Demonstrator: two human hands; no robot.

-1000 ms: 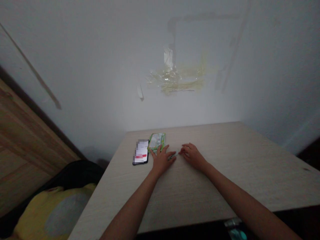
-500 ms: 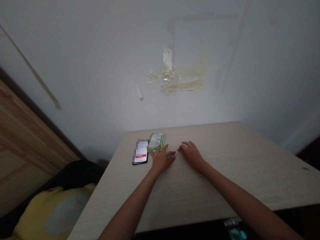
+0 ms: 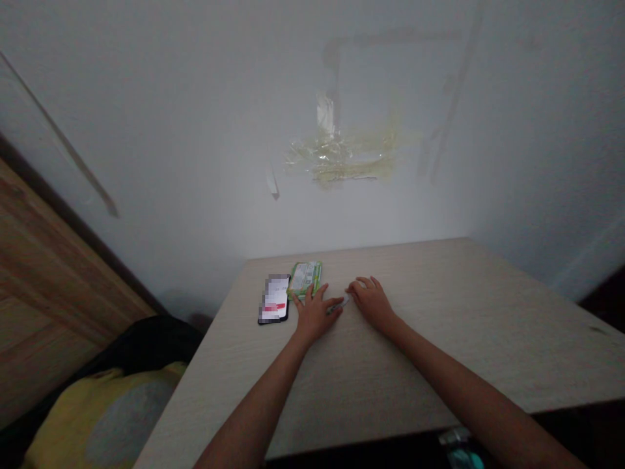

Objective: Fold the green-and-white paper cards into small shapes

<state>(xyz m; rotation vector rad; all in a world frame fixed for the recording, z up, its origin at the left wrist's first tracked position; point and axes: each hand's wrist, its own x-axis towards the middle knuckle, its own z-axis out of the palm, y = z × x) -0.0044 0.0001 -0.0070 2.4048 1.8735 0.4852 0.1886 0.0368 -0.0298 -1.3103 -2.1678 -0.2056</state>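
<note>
A small, slim, whitish object (image 3: 345, 299) lies low over the table between my two hands; its kind is too small to make out. My left hand (image 3: 313, 316) pinches one end between thumb and index finger, while its other fingers spread out toward a green-and-white packet (image 3: 303, 279), at or over its near edge. At the object's other end, the thumb and fingertips of my right hand (image 3: 374, 301) close together on it, with the remaining fingers curled loosely. To the left of the packet a phone (image 3: 274, 301) lies face up, its screen lit and partly blurred.
The pale wooden table (image 3: 439, 339) stands against a wall (image 3: 195, 130) with peeling tape (image 3: 342, 156) on it. A yellow-and-grey cushion-like thing (image 3: 63, 417) sits low at the left, near a wooden panel (image 3: 39, 273). Something turquoise (image 3: 461, 453) shows below the table's front edge.
Both hands stay in nearly the same place, holding the small object. Only a slight shift of the whole view shows.
</note>
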